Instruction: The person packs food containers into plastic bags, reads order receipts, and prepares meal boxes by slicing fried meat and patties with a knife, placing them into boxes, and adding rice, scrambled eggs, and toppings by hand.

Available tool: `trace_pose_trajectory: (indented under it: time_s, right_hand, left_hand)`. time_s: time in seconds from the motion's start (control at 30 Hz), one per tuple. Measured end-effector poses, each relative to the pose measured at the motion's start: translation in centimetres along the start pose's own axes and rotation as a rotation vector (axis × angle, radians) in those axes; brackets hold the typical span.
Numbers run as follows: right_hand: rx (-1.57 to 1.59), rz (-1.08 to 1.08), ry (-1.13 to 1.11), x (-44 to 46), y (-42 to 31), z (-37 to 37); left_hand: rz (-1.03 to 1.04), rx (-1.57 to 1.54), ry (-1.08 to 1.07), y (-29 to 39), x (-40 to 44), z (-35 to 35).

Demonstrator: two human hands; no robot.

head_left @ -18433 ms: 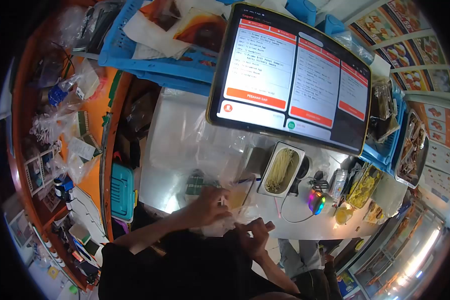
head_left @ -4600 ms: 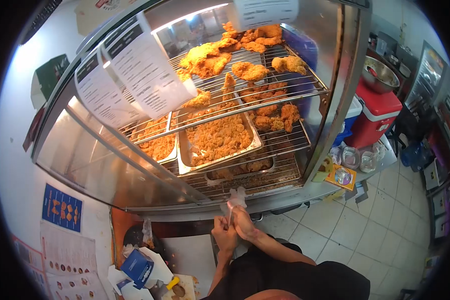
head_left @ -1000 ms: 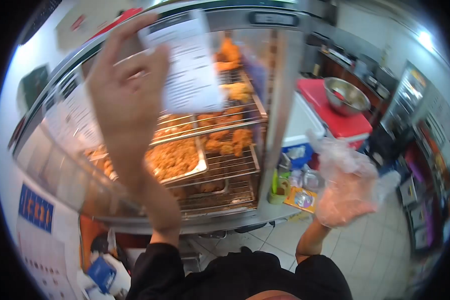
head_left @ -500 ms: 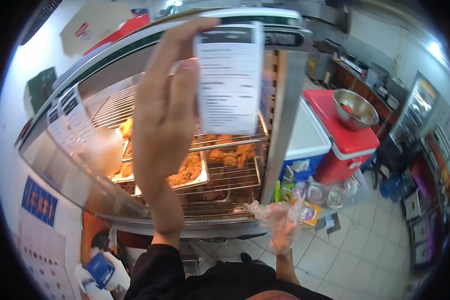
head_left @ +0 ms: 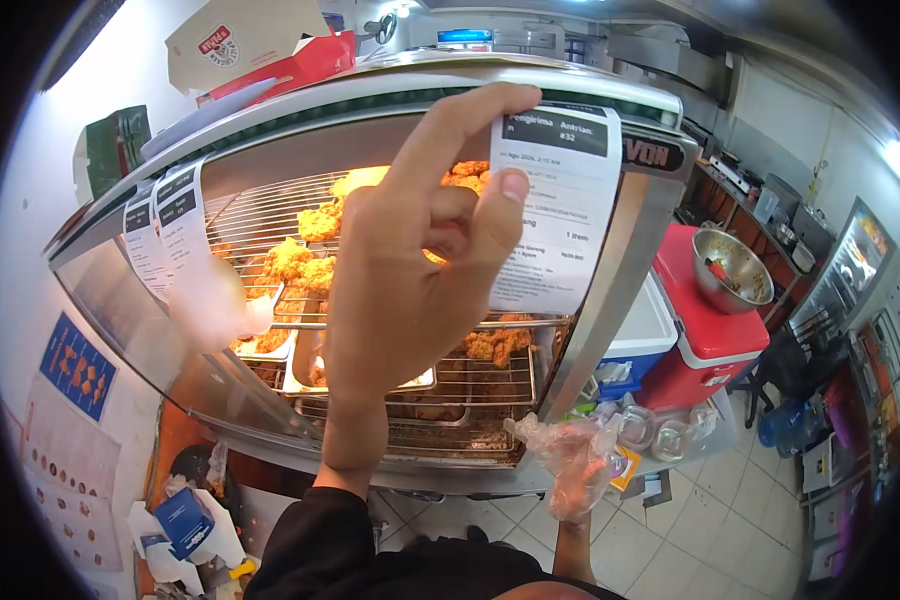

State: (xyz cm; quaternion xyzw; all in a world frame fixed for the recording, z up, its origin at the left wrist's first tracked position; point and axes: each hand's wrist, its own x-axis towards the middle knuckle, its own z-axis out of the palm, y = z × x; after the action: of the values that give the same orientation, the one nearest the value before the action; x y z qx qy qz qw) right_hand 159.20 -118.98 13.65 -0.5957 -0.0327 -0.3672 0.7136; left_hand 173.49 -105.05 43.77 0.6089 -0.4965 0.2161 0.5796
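Note:
My left hand (head_left: 400, 250) is raised in front of the glass food cabinet, bare. Its index fingertip meets the top of a printed receipt (head_left: 560, 220), and the thumb overlaps the left edge; the two tips are apart. The receipt hangs near the cabinet's upper right corner. Low on the right, my right hand (head_left: 575, 475) wears a loose clear plastic glove, its fingers loosely apart and partly blurred by the film. Fried chicken (head_left: 288, 260) lies on wire racks behind the glass, partly hidden by my left hand.
More receipts (head_left: 178, 210) hang at the cabinet's left. A red cooler (head_left: 725, 345) bears a metal bowl (head_left: 732, 268), beside a blue-and-white cooler (head_left: 635, 320). Clear containers (head_left: 670, 440) stand in front. Below left lies a blue-and-white box (head_left: 185, 522).
The view has turned from the tablet counter to the food cabinet. A clear glove now covers my right hand, which has come down beside the counter. My left hand has risen to the receipt, which now sits farther right.

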Motion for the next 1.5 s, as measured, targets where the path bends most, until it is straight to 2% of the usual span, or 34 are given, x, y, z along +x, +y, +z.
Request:
trace_pose_trajectory:
  time_s: [0.07,0.17,0.37,0.5,0.67,0.8,0.9,1.0,1.13,1.23,1.5]
  right_hand:
    - [0.018,0.017,-0.034,0.2,0.1,0.0]
    - [-0.009,-0.022,0.118,1.3,-0.4,1.3]
    - [-0.041,-0.03,0.123,1.7,0.3,0.9]
    - [-0.049,-0.018,-0.027,1.5,1.2,-0.7]
    - [-0.011,0.005,-0.002,1.1,2.4,-1.6]
    - [0.004,0.031,0.038,1.2,2.0,-1.5]
    - [0.064,0.002,0.184,0.9,2.3,-0.8]
    - [0.014,-0.011,0.191,1.4,1.8,-1.4]
    - [-0.034,-0.014,0.136,1.9,1.1,-1.6]
    - [-0.062,-0.014,0.117,2.5,0.8,-1.2]
    - [-0.105,-0.008,0.081,3.0,0.5,-0.1]
  left_hand:
    - [0.043,0.054,-0.001,-0.2,0.2,-0.2]
    - [0.047,0.045,0.029,-0.2,0.1,0.1]
    - [0.054,0.114,0.028,0.1,0.2,0.0]
    - [0.094,0.125,0.085,0.0,-0.3,0.4]
    - [0.347,0.25,0.076,-1.4,0.0,0.4]
    - [0.315,0.212,0.072,-1.4,0.1,0.8]
    - [0.132,0.128,0.096,-0.5,0.1,0.8]
    - [0.107,0.223,0.033,-0.2,0.2,-0.1]
    - [0.196,0.283,0.034,0.7,0.5,-0.4]
    - [0.134,0.39,-0.001,2.0,0.7,-1.4]
    - [0.246,0.393,0.041,0.8,0.2,-2.0]
